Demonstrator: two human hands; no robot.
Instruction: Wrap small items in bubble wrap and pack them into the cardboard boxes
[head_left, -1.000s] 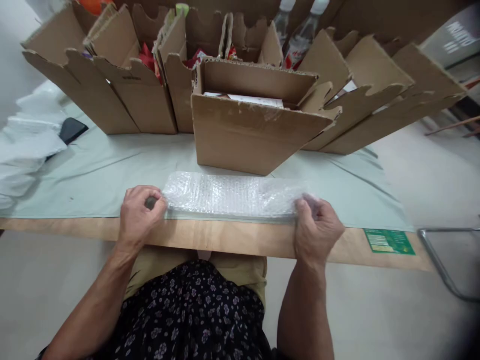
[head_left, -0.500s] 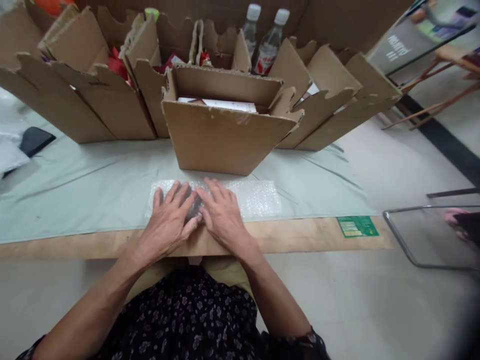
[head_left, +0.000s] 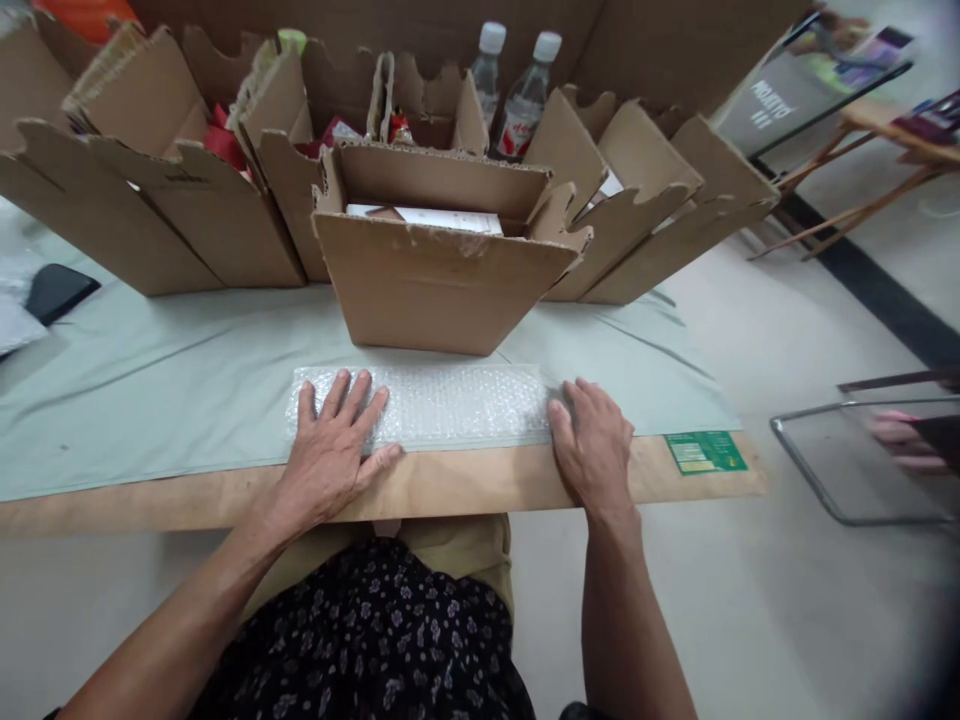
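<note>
A flat strip of clear bubble wrap lies lengthwise on the pale green cloth, close to the table's front edge. My left hand rests on its left end, fingers spread and pressed flat. At the strip's right end is my right hand, palm down with the thumb apart from the fingers; it holds nothing that I can see. Just behind the strip stands an open cardboard box with a flat white pack inside.
More open cardboard boxes line the back, with red items inside. Two clear plastic bottles stand among them. A black object and plastic wrap lie at left. A green card is on the wooden edge.
My right hand has slid rightward from beside my left hand to the strip's right end, uncovering the middle of the bubble wrap. The left hand stays on the left end.
</note>
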